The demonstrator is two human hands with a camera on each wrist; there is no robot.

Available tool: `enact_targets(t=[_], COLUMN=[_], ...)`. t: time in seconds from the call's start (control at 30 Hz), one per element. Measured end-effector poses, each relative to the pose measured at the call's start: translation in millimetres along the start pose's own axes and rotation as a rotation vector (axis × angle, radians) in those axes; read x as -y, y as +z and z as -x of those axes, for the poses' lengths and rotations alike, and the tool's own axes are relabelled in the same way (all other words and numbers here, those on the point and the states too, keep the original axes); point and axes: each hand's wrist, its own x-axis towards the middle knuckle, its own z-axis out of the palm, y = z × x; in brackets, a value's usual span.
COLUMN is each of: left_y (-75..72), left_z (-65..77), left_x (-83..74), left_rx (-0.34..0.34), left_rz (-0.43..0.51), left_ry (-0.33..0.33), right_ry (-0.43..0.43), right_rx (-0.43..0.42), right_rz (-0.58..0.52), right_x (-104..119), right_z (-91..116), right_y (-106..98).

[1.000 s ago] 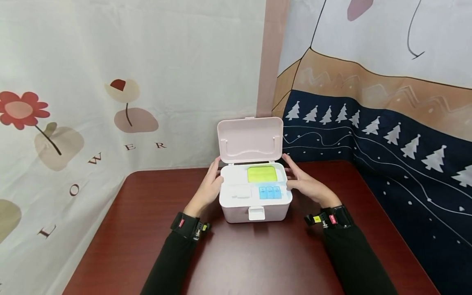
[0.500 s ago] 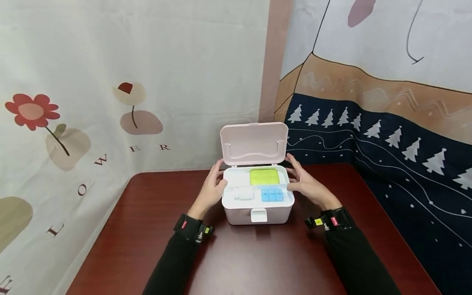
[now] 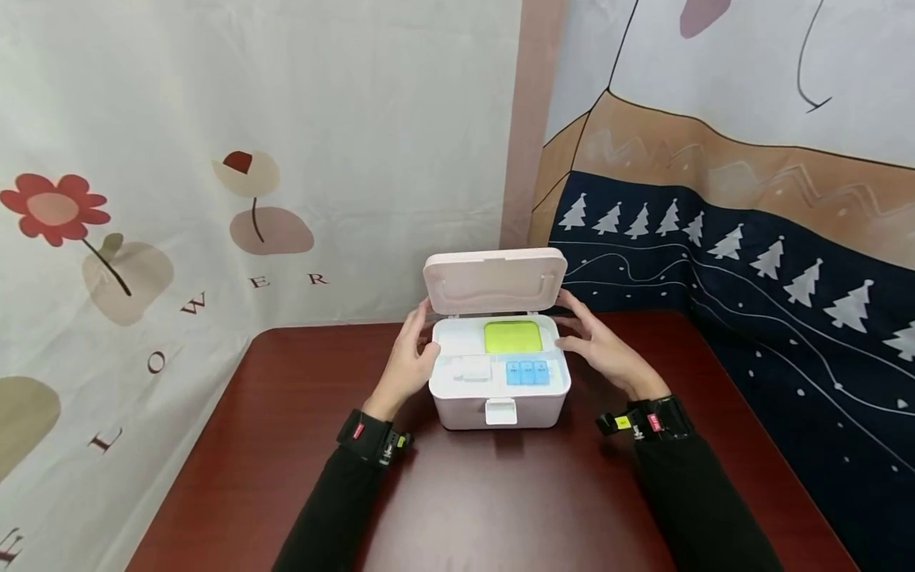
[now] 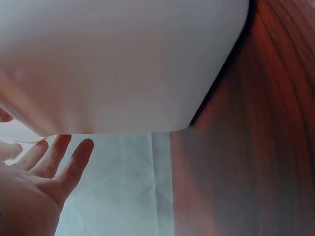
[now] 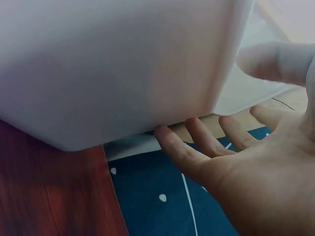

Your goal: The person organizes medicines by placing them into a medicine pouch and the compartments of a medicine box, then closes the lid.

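A pale pink and white storage box [image 3: 457, 413] stands on the table with its hinged lid [image 3: 496, 284] raised and leaning forward over the back rim. A green panel [image 3: 512, 337] and a blue three-part pill case [image 3: 527, 372] show in its top. At the box's left side is my left hand [image 3: 407, 365], fingers spread toward the rear corner by the lid. My right hand [image 3: 608, 356] mirrors it on the right side. In the right wrist view, extended fingertips [image 5: 165, 133] lie along the back edge of the box [image 5: 108, 73]. Contact with the lid is partly hidden.
The dark red-brown table [image 3: 286, 445] extends around the box. A patterned cloth [image 3: 357, 143] hangs behind it, with a navy tree-print cloth [image 3: 629, 254] on the right. A white latch [image 3: 501, 411] sticks out at the box's front.
The lid has tilted forward from near upright, its top edge coming toward me. Both hands stay by the rear sides, the right shifting slightly outward. The head view has shifted a little.
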Motion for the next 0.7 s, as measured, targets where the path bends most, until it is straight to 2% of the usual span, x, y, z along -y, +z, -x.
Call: enact_targets(t=[0.13,0.3,0.5,0.7], left_y=[-3.9,-12.0,-15.5,-15.6], left_z=[-0.2,-0.2,1.3,1.3], left_x=[-0.5,-1.0,6.4,10.5], left_rx=[-0.042,-0.121,-0.244,-0.249], left_rz=[-0.028,0.009,0.019,0.016], left_ry=[0.046,0.065,0.156,0.138], right_ry=[0.019,0.044,0.021,0.051], right_rx=[-0.018,-0.051,-0.065,-0.098], right_rz=[0.004,-0.019,0.027,0.121], right_x=[4,5,1,5], right_z=[5,9,7,5], right_y=[-4,-14,-15,-9])
